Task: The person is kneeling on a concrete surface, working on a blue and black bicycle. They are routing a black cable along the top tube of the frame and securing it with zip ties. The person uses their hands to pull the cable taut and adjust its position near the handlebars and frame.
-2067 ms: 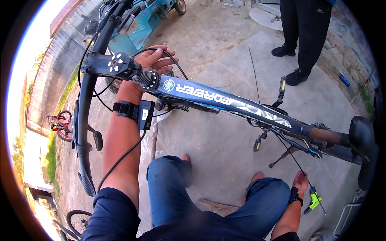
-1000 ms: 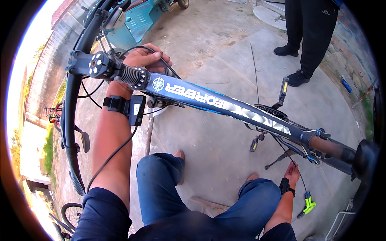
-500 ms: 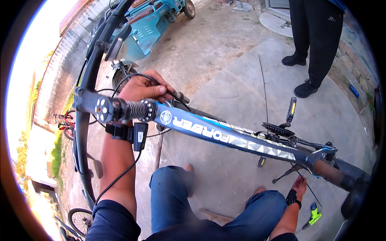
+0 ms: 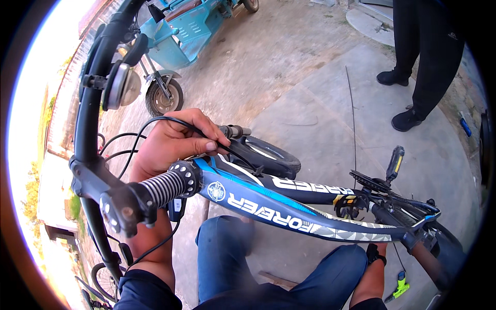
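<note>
Concrete yard (image 4: 320,119) — bicycle frame (image 4: 289,212) runs handlebar-left to pedals-right — left hand (image 4: 173,142) pinching cable (image 4: 155,121)

Sunlit concrete yard (image 4: 330,103) — blue cart (image 4: 194,28)

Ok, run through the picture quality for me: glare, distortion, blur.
Head view: strong glare washes out the left rim beside the handlebar; fisheye bends the blue bike frame and the handlebar into curves; the near blue-trousered knee at the lower edge is soft; the left hand on the black cable is sharp; the corners are black.
</note>
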`<state>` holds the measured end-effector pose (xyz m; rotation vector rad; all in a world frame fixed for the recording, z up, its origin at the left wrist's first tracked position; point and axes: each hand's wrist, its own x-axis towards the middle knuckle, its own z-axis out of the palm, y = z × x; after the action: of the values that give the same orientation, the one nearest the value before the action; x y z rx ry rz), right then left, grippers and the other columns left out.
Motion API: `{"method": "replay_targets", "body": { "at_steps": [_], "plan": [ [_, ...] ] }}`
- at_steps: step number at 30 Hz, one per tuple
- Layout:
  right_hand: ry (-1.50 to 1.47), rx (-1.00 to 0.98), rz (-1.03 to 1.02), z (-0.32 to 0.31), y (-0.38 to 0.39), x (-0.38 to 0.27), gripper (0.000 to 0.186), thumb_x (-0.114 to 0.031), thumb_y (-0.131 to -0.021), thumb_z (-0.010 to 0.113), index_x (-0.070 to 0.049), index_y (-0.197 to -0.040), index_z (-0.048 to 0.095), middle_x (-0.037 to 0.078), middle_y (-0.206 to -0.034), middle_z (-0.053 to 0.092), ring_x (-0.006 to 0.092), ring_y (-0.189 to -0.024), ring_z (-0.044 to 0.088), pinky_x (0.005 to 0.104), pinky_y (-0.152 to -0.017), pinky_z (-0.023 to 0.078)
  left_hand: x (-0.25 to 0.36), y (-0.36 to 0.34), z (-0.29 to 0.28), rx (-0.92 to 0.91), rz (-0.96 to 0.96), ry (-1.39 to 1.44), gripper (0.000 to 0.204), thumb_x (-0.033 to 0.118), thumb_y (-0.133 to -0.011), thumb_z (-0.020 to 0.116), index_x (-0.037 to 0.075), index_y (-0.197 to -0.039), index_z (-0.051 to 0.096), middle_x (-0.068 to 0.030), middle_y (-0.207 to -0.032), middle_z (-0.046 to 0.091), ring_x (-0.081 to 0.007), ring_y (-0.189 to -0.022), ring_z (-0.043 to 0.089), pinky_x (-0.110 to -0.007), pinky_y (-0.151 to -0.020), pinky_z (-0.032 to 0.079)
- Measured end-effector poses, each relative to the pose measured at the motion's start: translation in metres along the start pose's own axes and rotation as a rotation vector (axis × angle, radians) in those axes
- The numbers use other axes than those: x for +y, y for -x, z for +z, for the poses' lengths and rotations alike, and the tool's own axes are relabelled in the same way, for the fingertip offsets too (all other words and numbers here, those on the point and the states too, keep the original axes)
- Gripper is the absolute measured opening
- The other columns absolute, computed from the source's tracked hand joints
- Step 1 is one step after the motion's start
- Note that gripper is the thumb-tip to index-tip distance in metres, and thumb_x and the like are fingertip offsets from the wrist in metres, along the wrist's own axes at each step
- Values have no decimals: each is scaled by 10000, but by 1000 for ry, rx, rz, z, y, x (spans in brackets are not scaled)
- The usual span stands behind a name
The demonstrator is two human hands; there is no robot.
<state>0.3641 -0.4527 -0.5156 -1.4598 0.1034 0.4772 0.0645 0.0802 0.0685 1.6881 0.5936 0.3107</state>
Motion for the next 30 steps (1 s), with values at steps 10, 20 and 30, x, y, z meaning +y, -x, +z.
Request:
{"method": "replay_targets", "body": {
  "at_steps": [10,20,30],
  "plan": [
    [-1006,141,500,100,11,-79,404,-163,-942,628,-33,-1312,528,137,-1288,603,270,-1179,594,418,-966,551,-8,-4,-8,-55,9,-65,128,-101,-799,661,-22,-895,629,-178,-960,697,-222,-936,670,-305,-832,533],
    [-844,200,514,83,-11,-35,348,-276,-947,620,-48,-1210,595,112,-1151,667,273,-1032,660,432,-913,571,-7,-13,-8,-107,-25,13,131,-103,-801,658,-23,-883,596,-212,-950,692,-254,-891,681,-321,-798,543],
    [-659,424,374,138,10,-78,339,-224,-942,627,-46,-1229,598,121,-1123,680,262,-974,687,367,-823,609,-11,-12,-7,-96,4,25,126,-74,-816,652,-20,-904,579,-205,-937,687,-240,-873,680,-308,-775,547]
  ]
}}
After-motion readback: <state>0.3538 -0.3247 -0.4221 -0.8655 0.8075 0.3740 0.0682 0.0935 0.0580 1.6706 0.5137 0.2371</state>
